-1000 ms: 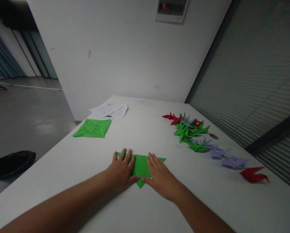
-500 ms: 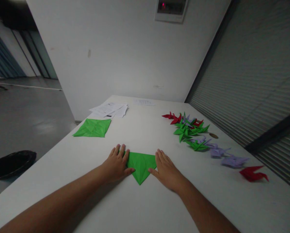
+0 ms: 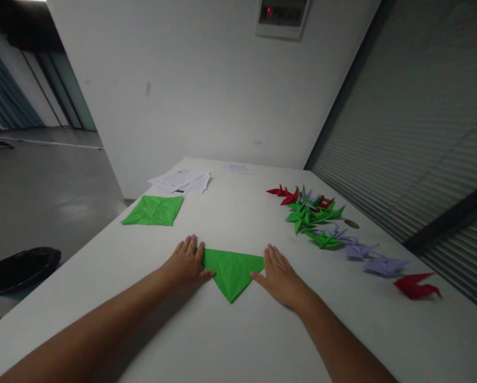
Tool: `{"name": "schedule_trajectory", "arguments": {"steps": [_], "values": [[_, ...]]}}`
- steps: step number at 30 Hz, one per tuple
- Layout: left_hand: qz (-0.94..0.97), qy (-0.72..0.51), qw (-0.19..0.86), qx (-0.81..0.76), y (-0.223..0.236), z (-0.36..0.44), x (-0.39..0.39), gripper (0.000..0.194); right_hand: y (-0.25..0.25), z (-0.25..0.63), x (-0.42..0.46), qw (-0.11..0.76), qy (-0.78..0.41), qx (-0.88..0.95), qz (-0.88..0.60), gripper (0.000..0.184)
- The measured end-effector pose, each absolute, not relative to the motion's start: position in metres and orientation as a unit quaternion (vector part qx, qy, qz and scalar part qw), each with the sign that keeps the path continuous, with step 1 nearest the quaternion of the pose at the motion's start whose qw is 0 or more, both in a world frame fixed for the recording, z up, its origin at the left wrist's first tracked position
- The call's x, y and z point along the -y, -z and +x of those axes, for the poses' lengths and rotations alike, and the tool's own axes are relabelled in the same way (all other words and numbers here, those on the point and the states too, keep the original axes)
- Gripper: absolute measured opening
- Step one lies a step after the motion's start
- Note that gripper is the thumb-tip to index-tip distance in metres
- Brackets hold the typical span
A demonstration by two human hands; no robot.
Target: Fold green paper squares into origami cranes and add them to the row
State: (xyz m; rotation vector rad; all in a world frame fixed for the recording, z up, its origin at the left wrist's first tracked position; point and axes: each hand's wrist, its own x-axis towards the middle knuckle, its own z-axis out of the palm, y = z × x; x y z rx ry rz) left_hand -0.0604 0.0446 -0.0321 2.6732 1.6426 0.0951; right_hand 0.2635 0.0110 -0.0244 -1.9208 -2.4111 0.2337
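A green sheet of origami paper (image 3: 231,272), folded into a triangle, lies flat on the white table with its point toward me. My left hand (image 3: 187,265) rests flat on its left corner, fingers stretched out and thumb apart. On the right corner lies my right hand (image 3: 280,276), also flat, its fingers extended close together with the thumb out to the side. Both outer corners of the triangle are hidden under my hands. Creases run across the paper's visible face.
Another creased green sheet (image 3: 154,210) lies at the table's left edge, before some printed papers (image 3: 178,181). Red, green and purple folded paper cranes (image 3: 302,215) line the right side, with a red crane (image 3: 417,286) nearest. A lined black bin (image 3: 21,270) stands left of the table.
My hands have slid apart along the folded edge, the left one leftward and the right one rightward. More of the green triangle shows between them.
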Motion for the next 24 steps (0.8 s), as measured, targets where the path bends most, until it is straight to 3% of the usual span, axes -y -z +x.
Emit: {"name": "schedule_trajectory", "arguments": {"steps": [10,14,17,20,24], "values": [[0.865,-0.024,0.011,-0.501,0.025,-0.066,-0.051,0.103,0.007,0.259,-0.009,0.084,-0.078,0.834,-0.540,0.090],[0.874,-0.056,0.007,-0.483,0.021,-0.067,-0.054,0.102,-0.002,0.255,-0.002,0.090,-0.113,0.875,-0.462,0.090],[0.875,-0.098,-0.002,-0.474,0.012,-0.065,-0.054,0.097,-0.004,0.251,0.000,0.111,-0.119,0.875,-0.456,0.081],[0.868,-0.170,-0.009,-0.467,-0.002,-0.061,-0.050,0.077,-0.007,0.247,-0.001,0.131,-0.113,0.867,-0.467,0.065],[0.858,-0.245,0.002,-0.452,-0.023,-0.057,-0.041,0.030,-0.014,0.243,-0.001,0.148,-0.104,0.866,-0.466,0.048]]}}
